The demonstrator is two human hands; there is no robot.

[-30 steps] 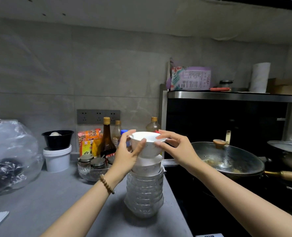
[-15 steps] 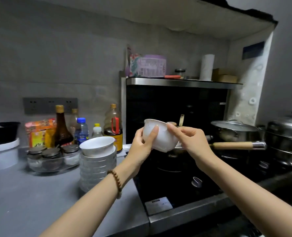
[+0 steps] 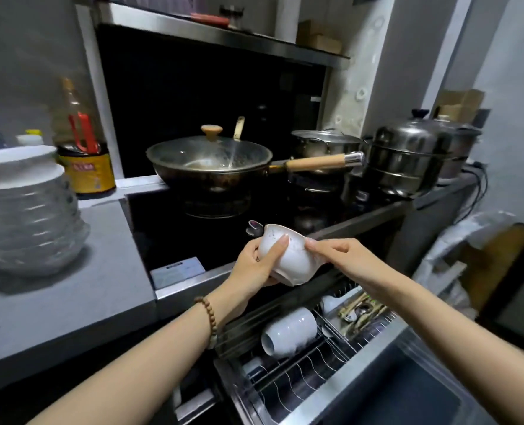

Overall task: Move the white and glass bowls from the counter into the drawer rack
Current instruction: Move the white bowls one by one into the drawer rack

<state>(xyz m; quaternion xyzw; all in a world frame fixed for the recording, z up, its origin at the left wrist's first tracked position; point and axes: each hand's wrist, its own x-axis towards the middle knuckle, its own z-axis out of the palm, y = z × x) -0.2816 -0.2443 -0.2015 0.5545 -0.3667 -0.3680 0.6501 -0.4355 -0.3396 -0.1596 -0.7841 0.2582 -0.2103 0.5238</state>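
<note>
1. The left hand [image 3: 254, 265] has a clenched grip on the white bowl [image 3: 294, 259]: the palm cups its lower wall and foot, and one fingertip lies flat on the side facing the camera
2. The right hand [image 3: 343, 256] pinches the right edge of the same bowl's rim between thumb and fingers, so both grips are grasping this one bowl
3. The bowl is tilted with its mouth turned up and away to the far left. It is held in the air over the near edge of the black stove, above the open drawer rack [image 3: 300, 378] and not touching it
4. In the rack, near and below the hands, two white bowls [image 3: 288, 331] lie on their sides against the wires. A tray of cutlery [image 3: 362, 311] sits just to their right
5. At the far left, the stack of bowls [image 3: 24, 210] stands on the grey desk [image 3: 70, 302], with white bowls on top and clear glass ones beneath
6. A dark bottle [image 3: 82, 161] behind the stack has a yellow label with a red band, but its writing is too blurred to read
7. A pale sticker [image 3: 178, 273] on the stove's near edge carries print that is also unreadable
8. A lidded wok [image 3: 208, 167] and a steel steamer [image 3: 408, 161] stand on the far side of the stove
9. A bead bracelet [image 3: 207, 317] circles the left wrist
</note>
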